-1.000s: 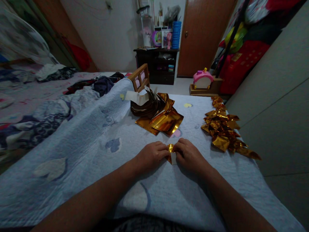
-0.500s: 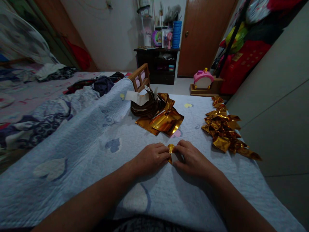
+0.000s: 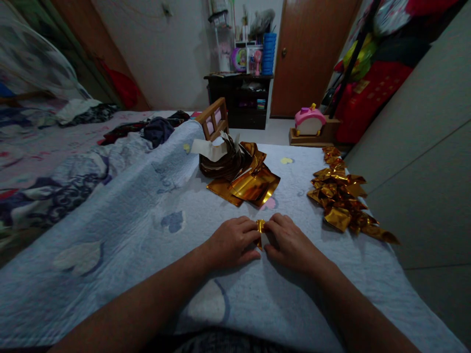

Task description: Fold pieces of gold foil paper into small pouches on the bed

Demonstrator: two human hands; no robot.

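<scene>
Spreading under the left hand [image 3: 233, 240] and right hand [image 3: 290, 240], one blue quilt [image 3: 272, 299] is running wide to their left, its edge passing one foil heap [image 3: 336, 196] at their right, with one door [image 3: 314, 59] and one cabinet [image 3: 241, 115] standing well beyond them. Both nearly closed, the hands are pinching one foil piece [image 3: 260, 227] between their fingertips, one stack [image 3: 222, 165] lying just ahead.

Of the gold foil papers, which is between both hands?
The small piece, touched by the left hand and right hand. The loose sheets lie beyond it; the folded pile sits off to the right.
</scene>
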